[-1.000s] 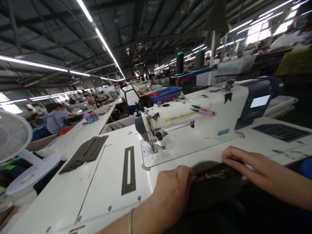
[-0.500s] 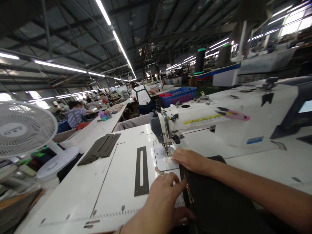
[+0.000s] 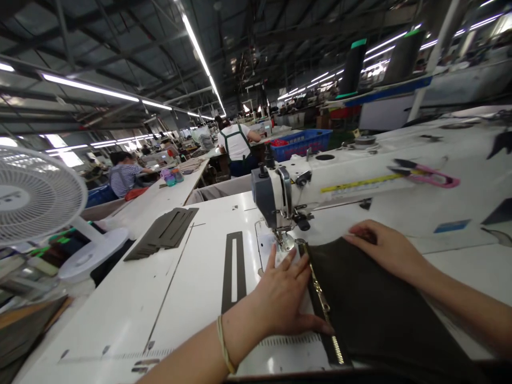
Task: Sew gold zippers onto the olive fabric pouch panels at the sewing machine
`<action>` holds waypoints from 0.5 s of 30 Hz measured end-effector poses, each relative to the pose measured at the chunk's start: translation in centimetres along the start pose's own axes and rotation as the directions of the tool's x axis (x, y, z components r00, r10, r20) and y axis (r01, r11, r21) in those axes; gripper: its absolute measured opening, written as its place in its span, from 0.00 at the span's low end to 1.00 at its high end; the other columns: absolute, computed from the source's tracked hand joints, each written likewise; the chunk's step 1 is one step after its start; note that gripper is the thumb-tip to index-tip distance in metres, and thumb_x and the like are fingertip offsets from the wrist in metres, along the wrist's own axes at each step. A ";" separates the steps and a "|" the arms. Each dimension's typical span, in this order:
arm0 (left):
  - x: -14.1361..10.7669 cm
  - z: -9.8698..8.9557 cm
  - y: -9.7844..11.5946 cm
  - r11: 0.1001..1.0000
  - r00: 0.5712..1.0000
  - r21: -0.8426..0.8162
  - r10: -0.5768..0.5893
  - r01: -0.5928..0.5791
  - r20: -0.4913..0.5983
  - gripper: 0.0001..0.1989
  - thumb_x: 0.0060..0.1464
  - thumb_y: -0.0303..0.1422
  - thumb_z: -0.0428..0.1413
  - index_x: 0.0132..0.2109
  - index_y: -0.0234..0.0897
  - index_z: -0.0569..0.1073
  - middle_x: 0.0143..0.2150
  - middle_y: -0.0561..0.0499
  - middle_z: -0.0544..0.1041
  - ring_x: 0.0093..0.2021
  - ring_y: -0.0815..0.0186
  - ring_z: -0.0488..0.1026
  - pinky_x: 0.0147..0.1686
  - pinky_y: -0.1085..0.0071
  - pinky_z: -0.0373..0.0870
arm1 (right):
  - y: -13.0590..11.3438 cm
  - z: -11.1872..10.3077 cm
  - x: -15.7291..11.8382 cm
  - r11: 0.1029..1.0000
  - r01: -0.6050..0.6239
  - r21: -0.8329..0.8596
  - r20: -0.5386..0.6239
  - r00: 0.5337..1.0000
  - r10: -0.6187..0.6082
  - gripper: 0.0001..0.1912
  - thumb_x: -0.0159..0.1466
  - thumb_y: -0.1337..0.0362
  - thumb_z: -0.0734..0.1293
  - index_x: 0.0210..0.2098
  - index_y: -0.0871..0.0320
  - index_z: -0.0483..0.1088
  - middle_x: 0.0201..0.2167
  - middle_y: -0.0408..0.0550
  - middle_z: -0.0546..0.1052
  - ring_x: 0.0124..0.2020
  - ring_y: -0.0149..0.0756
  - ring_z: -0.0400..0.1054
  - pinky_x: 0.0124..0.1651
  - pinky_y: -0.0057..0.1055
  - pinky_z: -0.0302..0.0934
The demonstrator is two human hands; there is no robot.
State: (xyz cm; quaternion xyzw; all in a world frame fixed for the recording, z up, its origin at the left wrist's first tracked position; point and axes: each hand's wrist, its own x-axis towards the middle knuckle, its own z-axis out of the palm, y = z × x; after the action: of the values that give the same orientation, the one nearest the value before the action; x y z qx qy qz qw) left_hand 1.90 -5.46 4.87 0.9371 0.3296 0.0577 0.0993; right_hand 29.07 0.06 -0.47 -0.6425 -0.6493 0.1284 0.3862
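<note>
My left hand [image 3: 284,293] lies flat with fingers spread, touching the dark tape edge of a gold-toothed zipper [image 3: 318,290]. Its fingertips are close to the presser foot [image 3: 287,242] of a white sewing machine [image 3: 266,200]. The zipper runs along the left side of a dark olive fabric panel [image 3: 368,304] spread on the machine table. At the panel's upper edge, my right hand [image 3: 386,248] grips the material, thumb and curled fingers together. Left of my left hand is a flat dark strip with a long slot [image 3: 229,272], partly covered by the forearm.
Similar slotted pieces [image 3: 164,237] lie stacked at the table's left. A white fan [image 3: 94,245] stands beyond them. Pink-handled scissors [image 3: 434,176] rest on the machine arm. Two people sit at work ahead, near a blue crate [image 3: 302,144].
My left hand has moved up and spread flat near the presser foot. My right hand has shifted right, away from the needle, to the panel's edge. More of the zipper shows.
</note>
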 end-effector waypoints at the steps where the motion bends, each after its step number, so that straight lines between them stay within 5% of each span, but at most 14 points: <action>1: 0.0 0.0 0.1 1.000 1.000 -0.001 -0.006 0.006 0.006 0.49 0.50 0.62 0.50 0.67 0.33 0.49 0.68 0.42 0.51 0.68 0.51 0.42 0.65 0.48 0.27 | -0.4 0.4 0.5 1.000 -0.017 0.022 -0.007 1.000 0.017 0.27 0.51 0.38 0.61 0.34 0.56 0.69 0.32 0.51 0.77 0.34 0.44 0.72 0.39 0.41 0.67; 5: 0.0 0.2 0.2 0.997 0.997 -0.017 -0.081 0.081 0.004 0.51 0.49 0.64 0.48 0.67 0.30 0.49 0.67 0.38 0.52 0.68 0.50 0.44 0.65 0.48 0.24 | -1.1 0.3 1.1 0.985 -0.140 0.100 0.034 0.990 0.137 0.31 0.50 0.40 0.63 0.41 0.59 0.68 0.40 0.56 0.77 0.40 0.46 0.72 0.44 0.40 0.67; 9: 0.4 -0.1 -0.2 0.995 0.994 -0.029 -0.099 0.101 0.036 0.54 0.46 0.65 0.49 0.67 0.30 0.48 0.68 0.37 0.49 0.68 0.49 0.42 0.65 0.46 0.26 | -1.1 -0.8 -0.8 0.980 -0.184 0.078 0.193 0.967 0.166 0.27 0.56 0.39 0.58 0.30 0.57 0.70 0.28 0.52 0.77 0.29 0.45 0.73 0.33 0.38 0.67; 12: 0.9 -0.6 -0.5 0.997 0.996 -0.012 -0.070 0.071 0.060 0.54 0.45 0.64 0.52 0.67 0.32 0.47 0.68 0.39 0.48 0.68 0.48 0.39 0.65 0.46 0.28 | -1.0 -0.8 -2.2 0.964 -0.037 -0.264 0.110 0.992 0.068 0.23 0.62 0.45 0.53 0.29 0.56 0.68 0.23 0.51 0.75 0.26 0.48 0.72 0.30 0.40 0.63; 15: 1.2 -0.9 -0.5 0.995 0.994 -0.029 -0.089 0.091 0.059 0.55 0.43 0.65 0.52 0.68 0.35 0.45 0.68 0.40 0.48 0.68 0.46 0.39 0.65 0.44 0.28 | -0.9 -0.3 -2.4 0.800 0.041 -0.598 0.069 0.998 0.001 0.19 0.65 0.53 0.52 0.36 0.57 0.68 0.21 0.52 0.74 0.25 0.53 0.71 0.26 0.38 0.57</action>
State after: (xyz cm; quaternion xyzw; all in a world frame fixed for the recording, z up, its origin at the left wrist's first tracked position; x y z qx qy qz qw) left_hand 2.41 -4.16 5.70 0.9209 0.3676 0.0313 0.1259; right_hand 28.31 -2.37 -0.43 -0.7201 -0.6757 -0.0663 0.1433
